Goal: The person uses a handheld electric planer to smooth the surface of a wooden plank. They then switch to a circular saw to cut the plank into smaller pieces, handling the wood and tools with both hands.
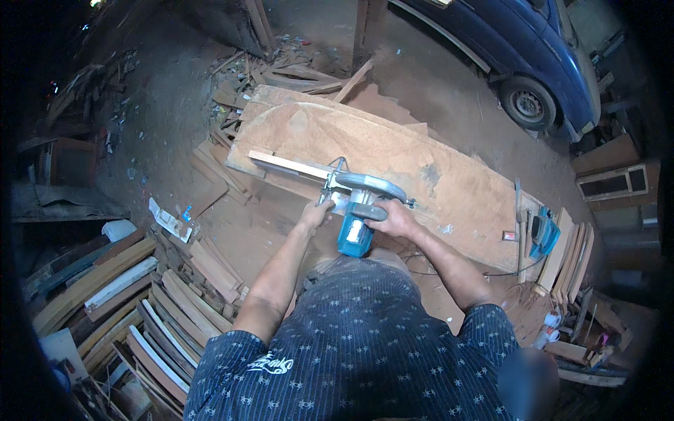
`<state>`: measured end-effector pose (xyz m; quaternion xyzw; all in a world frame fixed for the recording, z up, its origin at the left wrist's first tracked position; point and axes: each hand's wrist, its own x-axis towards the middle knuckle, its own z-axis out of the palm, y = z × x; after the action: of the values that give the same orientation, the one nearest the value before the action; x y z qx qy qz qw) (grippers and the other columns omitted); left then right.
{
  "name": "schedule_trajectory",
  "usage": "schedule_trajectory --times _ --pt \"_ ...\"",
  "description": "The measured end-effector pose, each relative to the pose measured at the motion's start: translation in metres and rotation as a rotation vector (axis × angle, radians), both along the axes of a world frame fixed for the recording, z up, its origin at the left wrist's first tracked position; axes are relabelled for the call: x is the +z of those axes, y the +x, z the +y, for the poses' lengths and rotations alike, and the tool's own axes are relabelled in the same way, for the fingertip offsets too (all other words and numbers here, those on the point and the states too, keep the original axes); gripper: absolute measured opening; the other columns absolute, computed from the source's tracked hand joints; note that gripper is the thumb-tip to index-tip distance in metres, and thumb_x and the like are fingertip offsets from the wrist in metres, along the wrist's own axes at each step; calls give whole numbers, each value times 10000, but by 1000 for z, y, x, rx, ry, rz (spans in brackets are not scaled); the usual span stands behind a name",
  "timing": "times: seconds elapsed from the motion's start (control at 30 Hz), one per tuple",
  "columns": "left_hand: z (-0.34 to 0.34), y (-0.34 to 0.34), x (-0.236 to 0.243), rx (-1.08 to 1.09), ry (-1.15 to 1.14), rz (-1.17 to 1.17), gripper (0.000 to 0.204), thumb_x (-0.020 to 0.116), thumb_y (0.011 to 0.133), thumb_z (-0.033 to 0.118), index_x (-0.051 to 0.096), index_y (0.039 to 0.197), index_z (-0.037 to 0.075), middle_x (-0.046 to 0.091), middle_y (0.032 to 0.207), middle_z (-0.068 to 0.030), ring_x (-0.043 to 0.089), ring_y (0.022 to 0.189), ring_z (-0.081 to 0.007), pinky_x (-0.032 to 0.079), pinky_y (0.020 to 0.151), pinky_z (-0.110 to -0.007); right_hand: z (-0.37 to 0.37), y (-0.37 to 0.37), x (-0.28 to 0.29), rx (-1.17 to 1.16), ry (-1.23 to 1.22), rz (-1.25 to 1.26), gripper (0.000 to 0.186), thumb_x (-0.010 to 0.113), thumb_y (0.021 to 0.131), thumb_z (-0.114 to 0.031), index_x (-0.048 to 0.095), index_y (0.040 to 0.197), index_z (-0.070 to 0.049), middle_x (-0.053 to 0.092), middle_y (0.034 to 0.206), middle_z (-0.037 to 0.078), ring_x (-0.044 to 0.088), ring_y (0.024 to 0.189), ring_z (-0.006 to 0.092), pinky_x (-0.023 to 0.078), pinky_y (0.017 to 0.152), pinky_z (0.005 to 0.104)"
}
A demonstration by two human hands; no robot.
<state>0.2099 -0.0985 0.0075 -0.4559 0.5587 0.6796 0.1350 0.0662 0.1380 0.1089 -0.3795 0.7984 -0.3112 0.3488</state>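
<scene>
A teal circular saw point(356, 237) with a grey blade guard sits at the near edge of a wooden workbench point(400, 151), its motor toward my body. My right hand point(394, 217) is wrapped round its dark rear handle. On the saw's left side my left hand point(316, 213) is closed on a metal part at its base; the fingertips are partly hidden. From the saw a narrow pale wooden strip point(291, 164) runs to the left along the bench edge. Whether the blade touches the strip cannot be seen.
A second teal power tool point(543, 234) lies at the bench's right end, beside long-handled tools and upright boards point(572, 259). Stacked planks point(151, 309) fill the lower left. Wood scraps point(281, 74) lie beyond the bench. A blue car point(526, 52) stands far right. A cord trails near my right forearm.
</scene>
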Motion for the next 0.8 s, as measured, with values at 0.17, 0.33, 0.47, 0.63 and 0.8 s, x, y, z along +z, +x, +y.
schedule_trajectory --times 0.17,0.33,0.47,0.63,0.8 --pt "-10 2 -5 11 5 15 374 727 898 332 707 1076 3 698 872 -76 618 624 -127 455 535 -280 -11 2 3 -13 -7 0 403 803 809 -372 734 1018 -35 736 968 238 714 935 413 554 833 485" --pt "-2 6 -13 4 -31 51 385 701 906 360 722 1068 12 706 881 -82 616 637 -126 462 558 -281 -3 2 4 -9 -57 -15 376 802 808 -355 738 1003 -40 738 971 233 717 930 409 557 838 487" --pt "-5 8 -13 -6 -42 59 391 680 918 363 727 1075 8 705 889 -79 606 647 -124 461 575 -292 -4 4 -2 4 -68 -17 389 806 810 -344 741 1043 -40 746 943 223 727 892 386 556 823 462" --pt "-6 11 -18 17 -35 99 376 672 939 357 726 1079 12 702 891 -65 591 650 -126 451 580 -297 -3 6 -9 4 -63 13 374 805 813 -336 738 1047 -52 749 943 210 729 893 380 559 828 457" --pt "-6 11 -12 -13 -51 46 362 674 946 358 721 1073 23 694 870 -56 590 651 -124 454 589 -298 -5 7 -6 0 -25 -16 375 811 794 -336 736 1024 -49 745 969 215 721 929 392 555 851 482"
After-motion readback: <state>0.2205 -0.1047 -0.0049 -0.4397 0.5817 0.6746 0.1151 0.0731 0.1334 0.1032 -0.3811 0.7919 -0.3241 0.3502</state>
